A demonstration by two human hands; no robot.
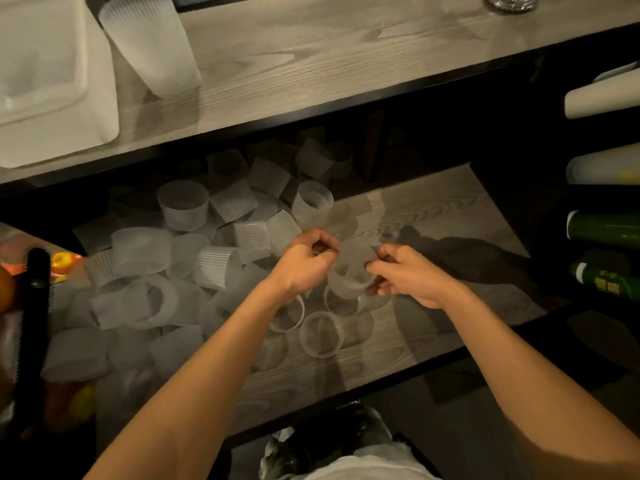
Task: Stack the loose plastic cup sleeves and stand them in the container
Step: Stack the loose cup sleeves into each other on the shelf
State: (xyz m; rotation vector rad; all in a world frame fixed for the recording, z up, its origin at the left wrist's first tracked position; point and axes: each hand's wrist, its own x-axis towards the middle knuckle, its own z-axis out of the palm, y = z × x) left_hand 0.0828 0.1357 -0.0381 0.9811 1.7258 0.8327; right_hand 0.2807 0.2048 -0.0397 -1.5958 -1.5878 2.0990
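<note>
Both hands work over the lower wooden shelf (433,216). My left hand (306,261) and my right hand (408,275) pinch opposite rims of a frosted ribbed cup sleeve (351,271) held between them. Just below it, three sleeves (320,336) stand upright on the shelf. A heap of several loose sleeves (194,244) covers the shelf's left and back. On the upper shelf a tall stack of sleeves (149,43) leans beside a white plastic container (55,109).
At the left edge stand a black post (33,327) and orange items (64,265). On the right lie white rolls (602,98) and green bottles (606,230). A glass object (510,1) sits at the upper shelf's far right. The dark shelf edge (311,116) overhangs the heap.
</note>
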